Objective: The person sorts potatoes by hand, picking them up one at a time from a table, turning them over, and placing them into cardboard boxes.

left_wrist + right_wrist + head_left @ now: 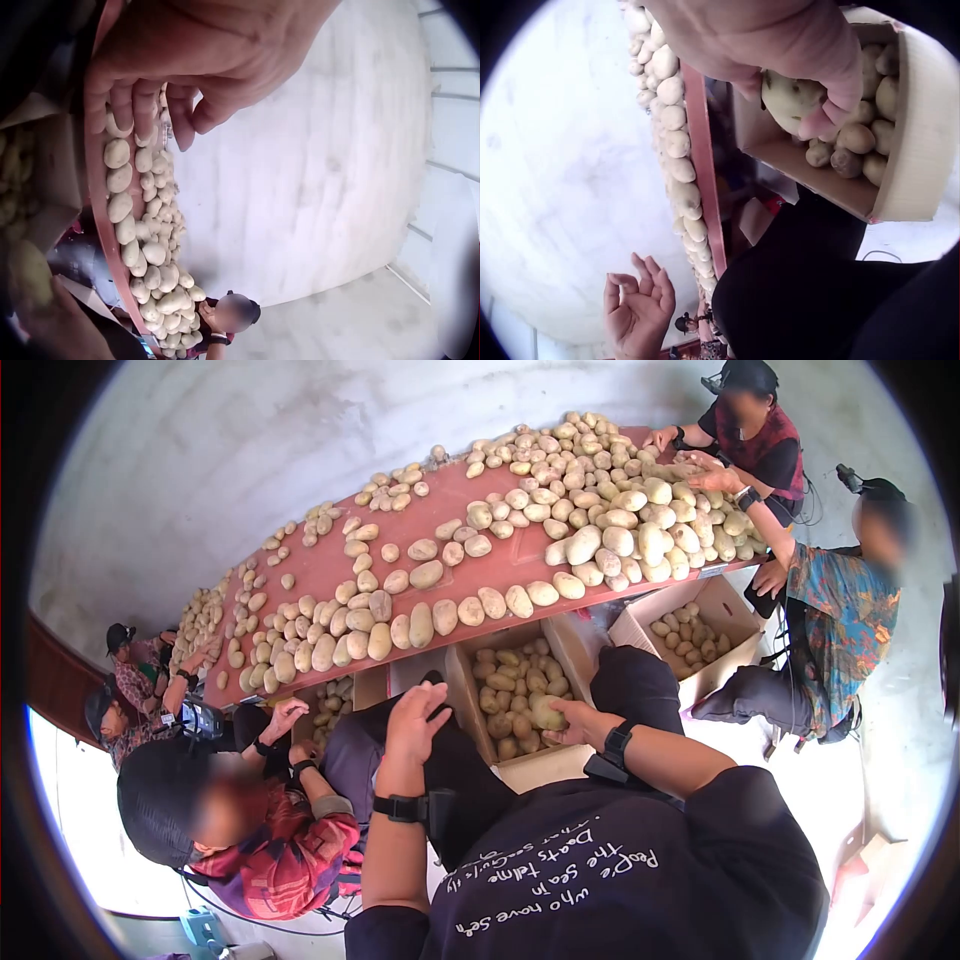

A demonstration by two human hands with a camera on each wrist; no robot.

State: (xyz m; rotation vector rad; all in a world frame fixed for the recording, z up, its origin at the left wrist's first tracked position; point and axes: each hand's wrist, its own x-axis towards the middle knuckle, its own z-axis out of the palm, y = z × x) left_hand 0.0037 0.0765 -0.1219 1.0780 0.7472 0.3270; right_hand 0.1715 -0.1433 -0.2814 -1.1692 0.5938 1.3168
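Note:
My right hand [571, 722] grips a large pale potato [547, 713] over a cardboard box [459, 678] of potatoes between my knees. In the right wrist view, dark marks show on that potato [791, 103], with thumb and fingers curled round it. My left hand [412, 722] is raised in front of the table's near edge, holding nothing, its fingers loosely bent. The left wrist view shows the hand [202, 52] overlapping a row of potatoes [118, 178] along the table's rim.
A red table [335, 575] carries many potatoes, heaped highest at the right [650, 510]. Another box [725, 595] of potatoes stands to the right, and one more [362, 685] is at the left. People sit close on both sides, one in a red plaid shirt [290, 860].

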